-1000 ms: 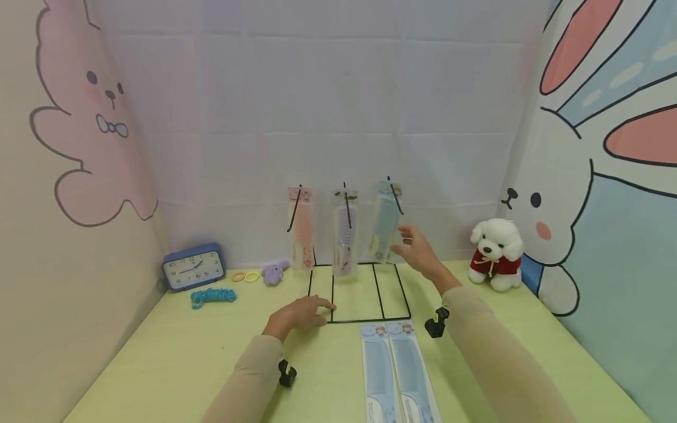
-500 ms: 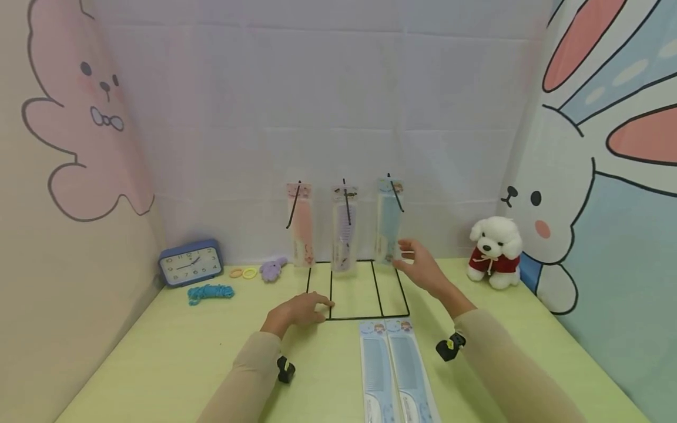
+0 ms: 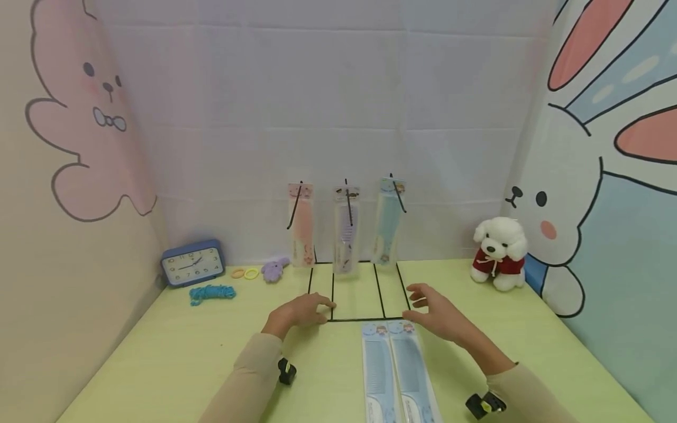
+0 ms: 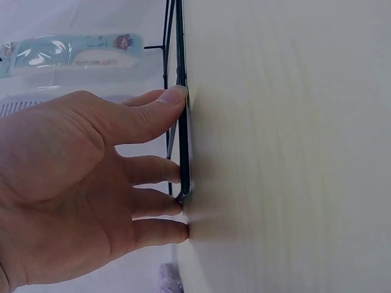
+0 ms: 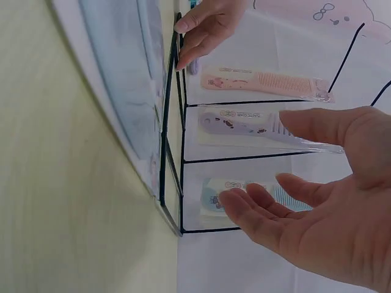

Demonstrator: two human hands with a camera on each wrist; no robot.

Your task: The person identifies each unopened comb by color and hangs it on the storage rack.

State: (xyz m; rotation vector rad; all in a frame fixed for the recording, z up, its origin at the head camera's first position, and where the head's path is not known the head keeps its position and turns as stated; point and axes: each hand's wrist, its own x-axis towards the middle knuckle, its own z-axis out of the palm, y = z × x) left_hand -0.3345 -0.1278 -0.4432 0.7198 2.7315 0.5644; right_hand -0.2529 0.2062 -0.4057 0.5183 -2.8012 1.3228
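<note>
My left hand (image 3: 301, 311) rests its thumb and fingertips on the front left of a black wire rack's base (image 3: 359, 320), as the left wrist view (image 4: 183, 140) shows close up. Three packaged combs hang from the rack's hooks: a pink comb (image 3: 303, 226), a purple comb (image 3: 346, 232) and a blue comb (image 3: 388, 220). Beside the base's right front corner, my right hand (image 3: 436, 314) holds nothing, fingers loosely spread. Two more packaged blue combs, a left one (image 3: 378, 367) and a right one (image 3: 411, 364), lie flat in front of the rack.
At the left stand a blue alarm clock (image 3: 193, 264), a blue cord bundle (image 3: 213, 294), two small rings (image 3: 251, 274) and a purple toy (image 3: 273, 270). A white plush dog (image 3: 499, 252) sits at the right. A white cloth backdrop (image 3: 338, 106) rises behind the rack.
My right hand has left the hanging blue comb and come down and toward me, beside the base. The blue comb has swung slightly. My left hand has stayed on the base.
</note>
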